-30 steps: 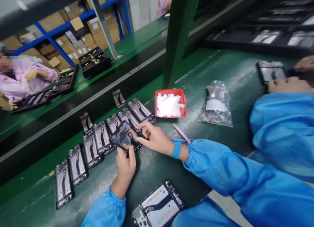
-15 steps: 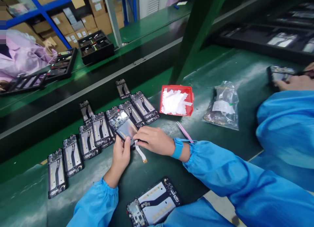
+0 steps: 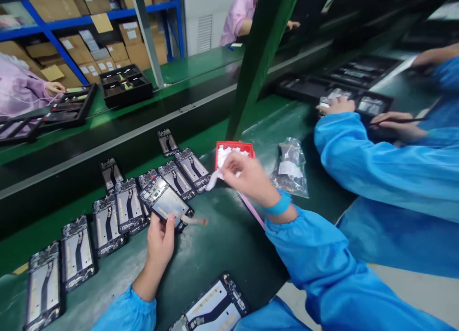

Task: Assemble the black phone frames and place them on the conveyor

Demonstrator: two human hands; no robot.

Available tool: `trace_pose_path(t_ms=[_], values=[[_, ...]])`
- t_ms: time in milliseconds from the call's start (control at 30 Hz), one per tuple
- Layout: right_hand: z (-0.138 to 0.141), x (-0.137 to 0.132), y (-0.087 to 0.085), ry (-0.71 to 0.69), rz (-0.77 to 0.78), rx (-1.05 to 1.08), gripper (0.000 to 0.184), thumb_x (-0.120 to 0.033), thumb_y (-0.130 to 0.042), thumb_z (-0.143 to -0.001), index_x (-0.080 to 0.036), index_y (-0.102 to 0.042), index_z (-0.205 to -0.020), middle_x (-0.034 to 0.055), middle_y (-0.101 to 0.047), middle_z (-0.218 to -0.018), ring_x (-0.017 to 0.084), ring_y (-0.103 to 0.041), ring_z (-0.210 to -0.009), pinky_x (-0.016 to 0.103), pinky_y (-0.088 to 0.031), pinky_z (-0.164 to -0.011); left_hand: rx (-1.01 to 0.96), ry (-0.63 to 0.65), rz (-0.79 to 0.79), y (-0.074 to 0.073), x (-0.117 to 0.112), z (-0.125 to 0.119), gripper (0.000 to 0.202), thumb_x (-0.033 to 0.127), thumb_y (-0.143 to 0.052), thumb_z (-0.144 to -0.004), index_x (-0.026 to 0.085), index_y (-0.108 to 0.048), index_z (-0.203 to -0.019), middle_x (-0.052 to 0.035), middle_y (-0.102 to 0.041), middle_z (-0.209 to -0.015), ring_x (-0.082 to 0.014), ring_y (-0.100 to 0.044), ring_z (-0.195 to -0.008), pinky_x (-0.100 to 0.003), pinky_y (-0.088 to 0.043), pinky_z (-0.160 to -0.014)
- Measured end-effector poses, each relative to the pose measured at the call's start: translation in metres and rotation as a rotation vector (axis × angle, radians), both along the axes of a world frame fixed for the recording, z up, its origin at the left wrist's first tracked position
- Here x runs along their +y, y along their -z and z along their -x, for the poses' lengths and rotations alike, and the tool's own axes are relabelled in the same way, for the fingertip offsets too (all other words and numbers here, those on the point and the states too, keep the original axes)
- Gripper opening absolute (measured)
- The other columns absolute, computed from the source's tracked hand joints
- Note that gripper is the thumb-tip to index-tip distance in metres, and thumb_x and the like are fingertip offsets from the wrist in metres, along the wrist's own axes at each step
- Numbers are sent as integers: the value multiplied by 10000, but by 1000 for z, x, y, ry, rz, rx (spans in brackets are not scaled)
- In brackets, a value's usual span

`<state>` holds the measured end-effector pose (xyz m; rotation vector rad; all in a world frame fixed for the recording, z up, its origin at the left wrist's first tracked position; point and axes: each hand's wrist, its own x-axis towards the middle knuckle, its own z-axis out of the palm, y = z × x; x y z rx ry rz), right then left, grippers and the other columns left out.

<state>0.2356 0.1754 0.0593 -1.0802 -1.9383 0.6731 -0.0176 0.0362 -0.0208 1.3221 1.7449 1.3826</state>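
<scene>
My left hand (image 3: 161, 238) grips the lower edge of an opened phone body (image 3: 168, 202), tilted above the bench with its circuit board facing up. From its near end a pale flex cable (image 3: 193, 220) sticks out, its tip blurred. My right hand (image 3: 247, 176) is pinched on a white strip (image 3: 214, 179), beside a red box (image 3: 234, 143) of white paper pieces, partly hidden behind the hand. Several similar phone bodies (image 3: 107, 221) lie in a slanted row to the left. Another phone body (image 3: 215, 309) lies at the bench's near edge.
A clear plastic bag (image 3: 290, 166) of small parts lies right of the red box. Pink tweezers (image 3: 251, 209) lie partly under my right arm. A green post (image 3: 256, 58) stands behind. Co-workers' hands (image 3: 337, 106) handle parts by black trays (image 3: 304, 87) at right.
My right hand has left the phone body and moved right to the red box with a white strip. My left hand still holds the phone body. The view has shifted right.
</scene>
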Motion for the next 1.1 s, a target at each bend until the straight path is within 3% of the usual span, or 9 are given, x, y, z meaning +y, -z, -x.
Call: trace_pose_path(t_ms=[67, 133, 233, 300, 367, 567, 667, 900, 1100], values=[[-21, 14, -5, 275, -58, -177, 92, -104, -595, -834, -189, -603, -867, 18, -622, -748, 187, -596, -689, 307, -484, -674, -45, -9, -19, 1, 1, -1, 435, 482, -620, -960, 172, -624, -1266, -115, -735, -1165, -268, -694, -1137, -384, -544, -993], [-22, 15, -1, 355, -169, -330, 228, -87, -616, -814, -153, -653, -1028, 118, -658, -948, 269, -619, -864, 396, -512, -776, -121, -15, -42, -1, 2, -3, 445, 482, -650, -942, 172, -630, -1260, -120, -730, -1190, -266, -687, -1159, -385, -536, -1020], [10, -12, 13, -57, -346, -351, 397, -95, -620, -855, -156, -619, -1248, 175, -635, -1164, 316, -591, -1077, 464, -506, -925, -279, -33, -84, -10, 2, -8, 483, 430, -748, -880, 202, -620, -1285, -108, -711, -1256, -247, -671, -1201, -358, -518, -1058], [40, -38, 23, -502, -383, -263, 330, -154, -623, -915, -190, -608, -1242, 144, -648, -1206, 288, -571, -1194, 449, -474, -1017, -432, -12, -85, -17, 1, -11, 504, 414, -778, -852, 236, -614, -1294, -87, -720, -1230, -234, -688, -1158, -354, -542, -1026], [62, -59, 32, -721, -319, -151, 207, -138, -543, -971, -210, -600, -1157, 82, -695, -1081, 222, -623, -1084, 377, -482, -968, -591, 13, -63, -22, 0, -13, 457, 467, -737, -871, 250, -627, -1258, -74, -740, -1144, -225, -720, -1039, -366, -591, -932], [61, -60, 43, -499, -100, -6, 136, -184, -458, -954, -206, -473, -1087, 24, -660, -826, 211, -583, -734, 355, -465, -766, -557, -176, 23, -22, -2, -8, 417, 409, -807, -799, 216, -613, -1113, -26, -679, -1027, -147, -673, -789, -255, -627, -655], [57, -57, 41, -385, -110, -22, 81, -218, -378, -976, -220, -459, -981, 20, -593, -773, 209, -511, -651, 343, -431, -674, -494, -87, 92, -20, -3, -6, 421, 401, -795, -808, 224, -577, -1122, -21, -625, -1069, -136, -645, -780, -241, -634, -553], [67, -66, 49, -317, -214, 19, 152, -205, -522, -1042, -191, -668, -1002, 77, -707, -958, 206, -641, -884, 345, -520, -803, -537, 175, 186, -30, -3, -7, 565, 338, -752, -832, 299, -493, -1332, -50, -569, -1241, -182, -664, -961, -325, -690, -641], [65, -67, 52, -345, -320, -100, 188, -218, -651, -1001, -168, -704, -1174, 87, -756, -1028, 225, -683, -944, 375, -531, -829, -460, 64, 183, -29, -3, -13, 519, 407, -791, -820, 264, -503, -1228, -17, -580, -1075, -137, -680, -785, -298, -675, -550]])
